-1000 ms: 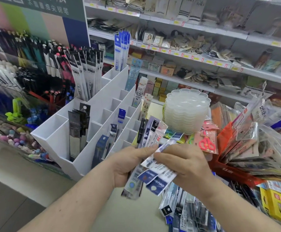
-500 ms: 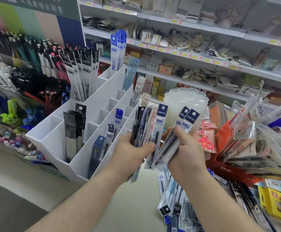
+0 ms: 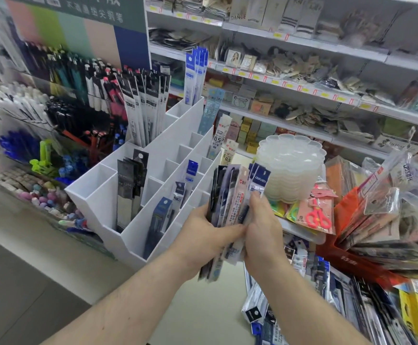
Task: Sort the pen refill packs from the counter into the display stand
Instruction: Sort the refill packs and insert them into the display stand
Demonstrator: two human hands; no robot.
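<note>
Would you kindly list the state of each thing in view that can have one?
Left hand: grips the bundle from the left.
Right hand: grips the bundle from the right.
Bundle of refill packs: held upright between both hands, above the counter.
Display stand: partly stocked, several compartments empty.
Loose packs on the counter: lying in a pile, unsorted.
Stack of clear trays: stacked, untouched.

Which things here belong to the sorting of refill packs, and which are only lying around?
Belong to the job:
bundle of refill packs, held by left hand and right hand
white display stand
loose packs on the counter

Only lying around:
stack of clear trays
pink scissors
</note>
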